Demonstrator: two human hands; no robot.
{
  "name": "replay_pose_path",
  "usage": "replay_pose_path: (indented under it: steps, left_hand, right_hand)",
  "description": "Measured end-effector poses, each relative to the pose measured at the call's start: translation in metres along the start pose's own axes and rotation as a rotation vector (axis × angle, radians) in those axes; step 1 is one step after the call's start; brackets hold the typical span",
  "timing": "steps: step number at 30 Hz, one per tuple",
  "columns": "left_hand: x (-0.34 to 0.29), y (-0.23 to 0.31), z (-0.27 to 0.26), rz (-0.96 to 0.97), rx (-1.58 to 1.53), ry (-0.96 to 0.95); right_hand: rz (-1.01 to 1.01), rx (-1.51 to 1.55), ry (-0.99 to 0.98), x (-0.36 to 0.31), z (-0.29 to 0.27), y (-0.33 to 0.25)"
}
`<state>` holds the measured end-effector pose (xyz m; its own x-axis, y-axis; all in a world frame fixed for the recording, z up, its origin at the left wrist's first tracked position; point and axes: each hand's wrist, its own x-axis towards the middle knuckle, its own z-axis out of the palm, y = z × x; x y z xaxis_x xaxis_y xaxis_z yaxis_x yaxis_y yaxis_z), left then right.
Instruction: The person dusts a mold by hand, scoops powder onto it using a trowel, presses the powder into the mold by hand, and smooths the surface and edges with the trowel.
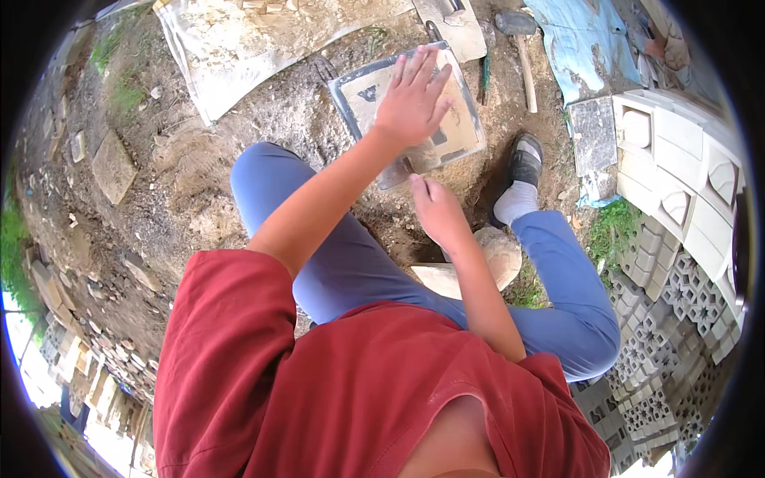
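A square, dark-edged metal frame (468, 103) with handle loops lies on the ground ahead of me, filled with a tan, sandy layer. My left hand (413, 97) is over the middle of that layer, its fingers stretched out and spread. Whether the palm touches the surface cannot be told. Close to the frame's near edge, my right hand (438, 211) is closed around the short handle of a trowel (424, 156). The trowel's flat grey blade lies at the frame's near side, partly behind my left wrist and right fingers.
A mallet (516, 24) with a wooden handle and a thin green tool (485, 78) lie beyond the frame. Pale sacking (211, 76) spreads to the far left, a blue sheet (578, 48) to the far right. Patterned concrete blocks (677, 151) are stacked at right. My shoe (524, 163) stands near the frame.
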<state>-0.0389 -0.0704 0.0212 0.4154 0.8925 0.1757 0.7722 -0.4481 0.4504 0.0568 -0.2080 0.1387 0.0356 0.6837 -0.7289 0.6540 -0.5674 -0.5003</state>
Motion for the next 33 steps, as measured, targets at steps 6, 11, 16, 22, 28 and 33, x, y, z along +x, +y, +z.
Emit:
replay_pose_path:
  steps: [6,11,16,22,28,33]
  left_hand:
    - [-0.018,-0.003,0.009,0.112,-0.033,0.071]
    - [-0.035,0.018,0.013,0.088,-0.05,0.036]
    - [-0.048,0.033,0.016,0.087,-0.088,-0.003]
    - [-0.06,0.056,0.021,0.079,-0.161,-0.038]
    - [-0.108,0.124,0.045,0.131,-0.375,-0.164]
    - [-0.056,0.085,-0.009,0.152,-0.359,-0.052]
  right_hand:
    - [-0.007,0.016,0.02,0.018,0.03,0.026]
    - [-0.023,0.008,0.014,0.002,0.035,0.054]
    - [0.002,0.056,0.0,-0.017,0.029,0.056]
    - [0.074,0.039,0.009,-0.038,0.03,0.071]
    - [0.232,-0.051,0.07,-0.097,0.013,0.116]
    - [0.251,0.003,0.245,-0.094,-0.025,0.117]
